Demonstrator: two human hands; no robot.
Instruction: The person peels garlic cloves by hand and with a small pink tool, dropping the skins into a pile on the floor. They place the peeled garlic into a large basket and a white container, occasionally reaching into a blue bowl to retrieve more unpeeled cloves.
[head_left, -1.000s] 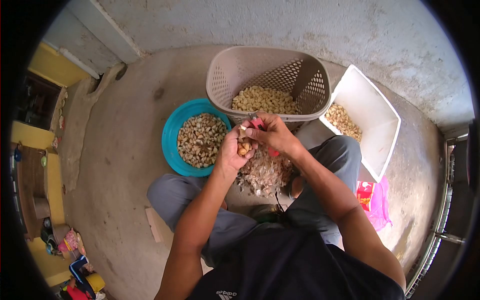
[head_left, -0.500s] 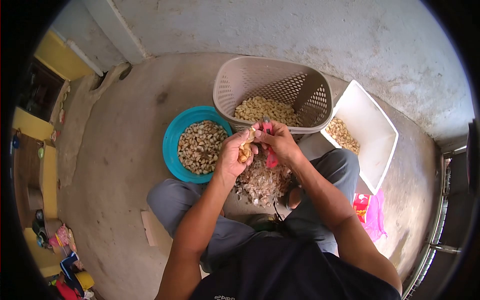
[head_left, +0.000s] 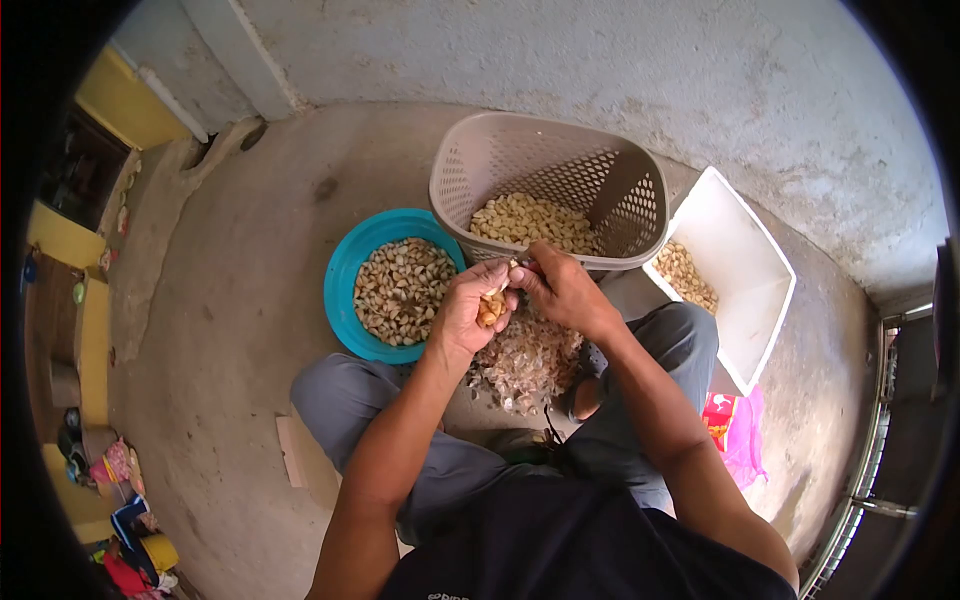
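- The cloves (head_left: 490, 309) in the left hand (head_left: 462, 317) are partly covered by its curled fingers, so I can't count them.
- Whatever the right hand (head_left: 565, 293) pinches is masked by its own fingers; the bit at the tips is too small to make out.
- That hand also covers a stretch of the basket (head_left: 570, 150) rim nearest the person.
- The right knee (head_left: 685, 335) hides part of the white box (head_left: 750, 280).
- On the red packet (head_left: 718, 418), the print is too small to read.
- The shirt (head_left: 600, 560) and its lettering (head_left: 450, 597) are cut off at the bottom.
- Over at lower left, the clutter (head_left: 120, 475) is too small to sort out.
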